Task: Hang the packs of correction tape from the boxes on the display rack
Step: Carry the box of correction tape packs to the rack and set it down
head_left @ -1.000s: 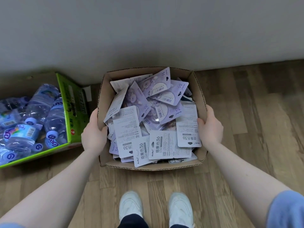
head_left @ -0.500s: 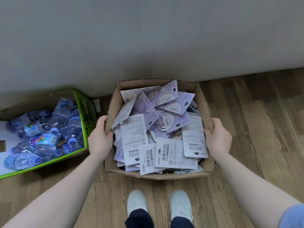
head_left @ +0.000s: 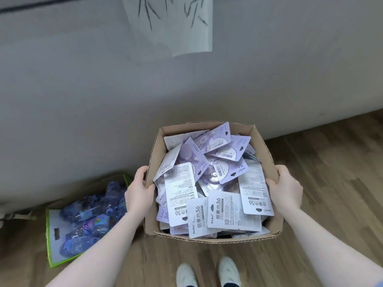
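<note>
Open cardboard box, lilac-and-white packs

we see a plain grey wall filling the upper part of the view, lit evenly and softly. a white sheet of paper with dark scrawled strokes hangs on it near the top, its lower edge curling outward. a dark line crosses the wall's top left corner. below, a wood-plank floor in brown tones meets the wall along a curved edge.
</note>
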The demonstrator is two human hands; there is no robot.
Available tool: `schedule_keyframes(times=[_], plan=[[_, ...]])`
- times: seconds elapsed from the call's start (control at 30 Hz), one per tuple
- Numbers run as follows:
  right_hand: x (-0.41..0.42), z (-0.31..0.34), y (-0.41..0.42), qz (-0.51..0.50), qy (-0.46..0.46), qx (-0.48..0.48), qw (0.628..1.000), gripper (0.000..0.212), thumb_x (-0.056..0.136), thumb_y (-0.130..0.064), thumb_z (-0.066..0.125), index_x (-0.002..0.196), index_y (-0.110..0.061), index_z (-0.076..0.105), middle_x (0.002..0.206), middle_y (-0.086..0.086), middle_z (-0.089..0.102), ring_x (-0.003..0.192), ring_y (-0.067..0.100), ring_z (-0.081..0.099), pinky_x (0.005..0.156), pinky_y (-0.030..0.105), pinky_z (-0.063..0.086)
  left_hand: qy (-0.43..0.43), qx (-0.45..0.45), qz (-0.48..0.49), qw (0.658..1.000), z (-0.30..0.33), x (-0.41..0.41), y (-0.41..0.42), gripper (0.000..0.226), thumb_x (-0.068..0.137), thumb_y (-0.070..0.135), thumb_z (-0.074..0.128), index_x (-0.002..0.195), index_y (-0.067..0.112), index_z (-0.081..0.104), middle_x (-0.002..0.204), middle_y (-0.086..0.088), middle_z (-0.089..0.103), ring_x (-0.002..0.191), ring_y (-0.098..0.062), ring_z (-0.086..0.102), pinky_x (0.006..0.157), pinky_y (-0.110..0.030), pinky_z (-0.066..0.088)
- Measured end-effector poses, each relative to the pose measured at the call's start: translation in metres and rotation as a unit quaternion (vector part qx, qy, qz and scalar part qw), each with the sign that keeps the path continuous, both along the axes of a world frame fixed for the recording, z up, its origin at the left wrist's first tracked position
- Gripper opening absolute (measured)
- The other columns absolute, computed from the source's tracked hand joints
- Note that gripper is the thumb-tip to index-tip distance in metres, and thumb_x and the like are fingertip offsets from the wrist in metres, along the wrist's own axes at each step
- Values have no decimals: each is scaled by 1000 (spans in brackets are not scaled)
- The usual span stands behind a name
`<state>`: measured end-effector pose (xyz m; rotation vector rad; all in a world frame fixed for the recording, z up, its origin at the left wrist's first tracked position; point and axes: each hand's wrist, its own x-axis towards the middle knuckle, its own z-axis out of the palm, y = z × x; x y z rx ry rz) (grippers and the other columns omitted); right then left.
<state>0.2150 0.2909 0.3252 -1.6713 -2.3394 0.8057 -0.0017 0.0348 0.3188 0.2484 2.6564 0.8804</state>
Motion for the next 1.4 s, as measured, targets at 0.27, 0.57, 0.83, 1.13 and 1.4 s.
schedule_keyframes(times=[0.27, 0.57, 0.83, 1.13, 1.4], plan=[[25, 104, 4, -50, 24, 52, 997, 24, 86, -12, 55, 110, -17, 52, 91, 7, 66, 77, 28, 51, 64, 32, 39, 35, 36, -63, 997, 109, -5, 25, 50, 83, 12, 53, 127, 33, 43, 104, 1, 62, 87, -21, 51, 75, -30, 35], [81, 175, 4, -142, 64, 76, 985, 10, 81, -11, 60, 83, -8, 50, 74, 4, 57, 73, 28, 51, 57, 31, 33, 93, 75, -123, 985, 193, 25, 51, 47, 83, 9, 52, 125, 31, 47, 90, 4, 55, 84, -22, 49, 75, -30, 34], [141, 189, 18, -194, 89, 87, 973, 10, 80, -8, 60, 80, -7, 50, 72, 4, 57, 72, 28, 50, 55, 31, 30, 100, 81, -180, 975, 215, 59, 97, 50, 80, 7, 51, 122, 34, 47, 93, 4, 60, 87, -25, 53, 75, -30, 36], [241, 184, 73, -270, 71, 77, 957, 12, 74, -7, 56, 76, -10, 44, 65, 3, 53, 69, 33, 49, 47, 29, 27, 96, 82, -255, 959, 218, 132, 196, 51, 78, 3, 48, 119, 33, 50, 83, 3, 60, 85, -26, 55, 73, -30, 37], [328, 196, 145, -319, 52, 88, 942, 11, 74, -7, 56, 77, -9, 45, 64, 2, 52, 68, 33, 49, 48, 30, 27, 85, 92, -312, 942, 220, 206, 307, 51, 78, 3, 48, 120, 33, 49, 88, 7, 59, 87, -24, 54, 74, -29, 36]])
